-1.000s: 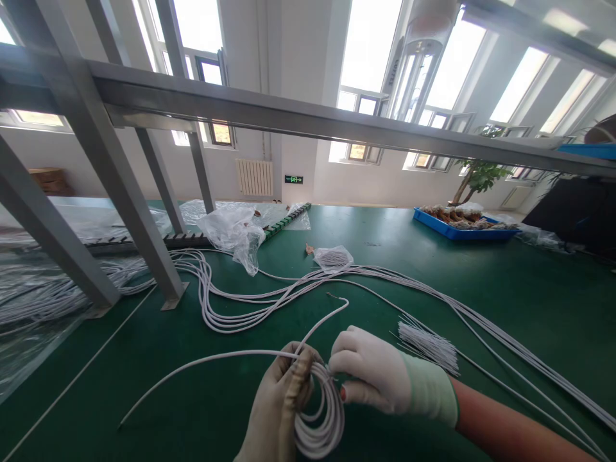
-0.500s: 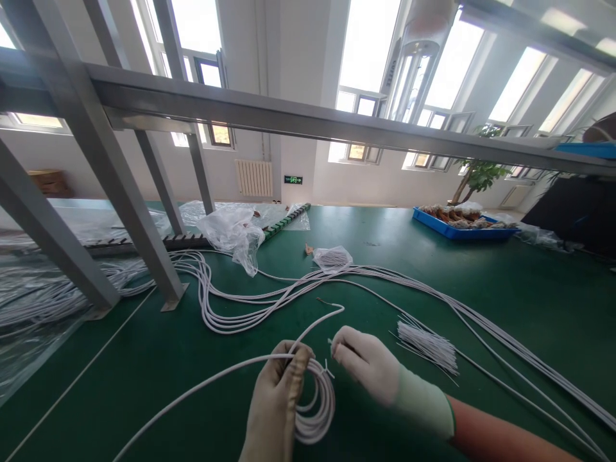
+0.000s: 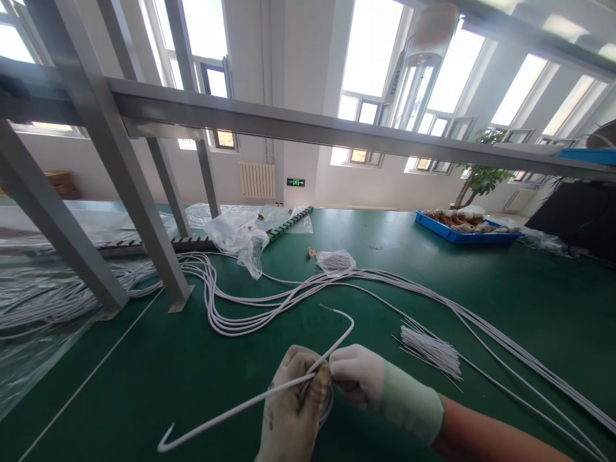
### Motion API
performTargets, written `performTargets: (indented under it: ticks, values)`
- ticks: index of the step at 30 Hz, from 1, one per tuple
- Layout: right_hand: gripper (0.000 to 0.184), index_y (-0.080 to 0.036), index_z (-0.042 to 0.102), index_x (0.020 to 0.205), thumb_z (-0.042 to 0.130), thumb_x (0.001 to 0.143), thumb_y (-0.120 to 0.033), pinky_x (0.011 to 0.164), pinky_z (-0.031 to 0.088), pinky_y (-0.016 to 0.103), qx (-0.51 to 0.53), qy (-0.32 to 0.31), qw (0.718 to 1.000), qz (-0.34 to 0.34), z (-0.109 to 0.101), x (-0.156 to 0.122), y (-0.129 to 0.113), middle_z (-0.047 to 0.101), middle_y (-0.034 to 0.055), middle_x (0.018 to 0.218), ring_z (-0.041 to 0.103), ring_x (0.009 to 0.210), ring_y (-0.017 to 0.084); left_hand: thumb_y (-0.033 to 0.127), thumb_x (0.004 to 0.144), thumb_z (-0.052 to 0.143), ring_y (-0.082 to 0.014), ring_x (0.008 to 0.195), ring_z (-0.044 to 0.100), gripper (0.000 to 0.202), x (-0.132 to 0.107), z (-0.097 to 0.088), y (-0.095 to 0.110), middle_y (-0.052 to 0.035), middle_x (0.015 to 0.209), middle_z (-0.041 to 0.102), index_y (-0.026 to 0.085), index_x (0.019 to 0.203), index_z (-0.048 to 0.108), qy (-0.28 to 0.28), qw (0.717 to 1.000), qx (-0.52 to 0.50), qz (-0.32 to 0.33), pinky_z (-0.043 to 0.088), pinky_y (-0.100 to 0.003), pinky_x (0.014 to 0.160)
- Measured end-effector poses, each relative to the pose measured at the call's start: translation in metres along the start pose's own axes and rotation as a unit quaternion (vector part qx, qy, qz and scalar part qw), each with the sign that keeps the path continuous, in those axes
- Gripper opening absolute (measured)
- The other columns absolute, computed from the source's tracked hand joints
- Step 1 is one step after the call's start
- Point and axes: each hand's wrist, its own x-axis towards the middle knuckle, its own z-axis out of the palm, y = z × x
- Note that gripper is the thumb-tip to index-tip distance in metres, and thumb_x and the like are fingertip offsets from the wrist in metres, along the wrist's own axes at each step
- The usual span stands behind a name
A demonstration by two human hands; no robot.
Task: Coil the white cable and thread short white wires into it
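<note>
Item, coil of white cable [image 3: 328, 410]: low at the centre, in your gloved left hand [image 3: 294, 401]. Fingers clenched around it, most of the coil hidden behind them; one end leads out toward 1 o'clock and hooks back to a bared tip, the other runs to 8 o'clock and ends in an upturned hook.
Item, your gloved right hand [image 3: 359, 377]: at 2 o'clock of the coil, close against it. Fingers curled inward; you cannot tell from this view whether they grasp anything.
Clock directions below are taken from the coil.
Item, loose bundle of white ties [image 3: 430, 351]: between 2 and 3 o'clock, on the green worktop [image 3: 510, 279].
Item, long white cables [image 3: 231, 326]: laid in waves past 12 o'clock, trailing off toward 3 and 4.
Item, small clear bag [image 3: 335, 262]: at 12 o'clock, beside the cables, pale thin pieces inside.
Item, crumpled plastic [image 3: 238, 234]: at 11 o'clock.
Item, metal frame [image 3: 139, 218]: posts at 10 o'clock, feet on the worktop.
Item, blue tray [image 3: 474, 237]: between 1 and 2 o'clock, brown and pale contents.
</note>
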Motion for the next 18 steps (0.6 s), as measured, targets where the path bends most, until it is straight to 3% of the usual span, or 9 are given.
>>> performTargets:
  ticks: [2, 4, 7, 9, 11, 13, 16, 18]
  values:
    - [0.025, -0.025, 0.037, 0.068, 0.037, 0.092, -0.028, 0.045, 0.039, 0.028, 0.027, -0.008, 1.000, 0.013, 0.000, 0.005, 0.008, 0.033, -0.0052, 0.057, 0.036, 0.045, 0.015, 0.059, 0.092, 0.056, -0.0262, 0.083, 0.059, 0.036, 0.001, -0.002, 0.001, -0.0032, 0.088, 0.061, 0.025, 0.086, 0.063, 0.007, 0.999, -0.029, -0.045, 0.048, -0.038, 0.076]
    - [0.025, -0.024, 0.045, 0.076, 0.033, 0.097, -0.031, 0.051, 0.046, 0.030, 0.043, 0.060, 0.997, -0.002, 0.001, 0.005, 0.015, 0.041, -0.0031, 0.063, 0.045, 0.052, 0.016, 0.056, 0.091, 0.059, -0.0261, 0.080, 0.059, 0.032, 0.003, -0.007, 0.007, -0.0025, 0.083, 0.063, 0.024, 0.093, 0.063, 0.011, 0.987, -0.085, -0.133, 0.049, -0.037, 0.073]
    - [0.026, -0.020, 0.061, 0.105, 0.040, 0.102, -0.034, 0.075, 0.054, 0.037, 0.029, 0.192, 0.972, -0.130, 0.007, -0.002, 0.023, 0.059, 0.0069, 0.095, 0.060, 0.083, 0.021, 0.040, 0.085, 0.068, -0.0268, 0.086, 0.063, 0.022, 0.005, -0.013, 0.022, -0.0035, 0.087, 0.068, 0.022, 0.096, 0.065, 0.027, 0.971, -0.145, -0.191, 0.050, -0.035, 0.075]
    - [0.028, -0.021, 0.065, 0.116, 0.043, 0.104, -0.033, 0.086, 0.053, 0.040, -0.008, 0.212, 0.950, -0.228, 0.018, -0.009, 0.026, 0.061, 0.0102, 0.110, 0.060, 0.098, 0.024, 0.038, 0.084, 0.068, -0.0268, 0.084, 0.064, 0.019, 0.004, -0.013, 0.029, -0.0035, 0.085, 0.069, 0.021, 0.093, 0.065, 0.039, 0.966, -0.170, -0.189, 0.050, -0.034, 0.072]
    - [0.031, -0.022, 0.068, 0.114, 0.039, 0.107, -0.031, 0.088, 0.052, 0.042, -0.050, 0.205, 0.939, -0.271, 0.032, -0.014, 0.030, 0.062, 0.0106, 0.111, 0.059, 0.101, 0.025, 0.038, 0.087, 0.065, -0.0270, 0.082, 0.065, 0.016, 0.001, -0.011, 0.030, -0.0035, 0.082, 0.069, 0.022, 0.089, 0.065, 0.050, 0.966, -0.177, -0.184, 0.051, -0.036, 0.072]
    - [0.034, -0.022, 0.069, 0.108, 0.036, 0.109, -0.032, 0.087, 0.051, 0.042, -0.070, 0.212, 0.935, -0.276, 0.046, -0.017, 0.035, 0.064, 0.0110, 0.108, 0.059, 0.100, 0.026, 0.030, 0.086, 0.066, -0.0278, 0.084, 0.066, 0.007, 0.000, -0.009, 0.023, -0.0036, 0.085, 0.069, 0.023, 0.089, 0.066, 0.064, 0.972, -0.155, -0.163, 0.053, -0.037, 0.074]
    - [0.033, -0.022, 0.067, 0.113, 0.038, 0.109, -0.039, 0.089, 0.051, 0.043, -0.040, 0.283, 0.930, -0.230, 0.055, -0.017, 0.041, 0.064, 0.0124, 0.113, 0.060, 0.103, 0.027, 0.021, 0.084, 0.066, -0.0316, 0.097, 0.067, 0.014, 0.005, -0.012, 0.004, -0.0072, 0.103, 0.072, 0.024, 0.098, 0.070, 0.109, 0.980, -0.116, -0.117, 0.056, -0.043, 0.085]
    - [0.037, -0.022, 0.065, 0.116, 0.038, 0.109, -0.047, 0.090, 0.051, 0.043, 0.019, 0.324, 0.927, -0.186, 0.050, -0.014, 0.040, 0.064, 0.0128, 0.114, 0.062, 0.104, 0.028, 0.027, 0.088, 0.065, -0.0358, 0.107, 0.065, 0.014, 0.011, -0.017, -0.007, -0.0108, 0.114, 0.071, 0.023, 0.098, 0.073, 0.131, 0.974, -0.107, -0.152, 0.056, -0.050, 0.092]
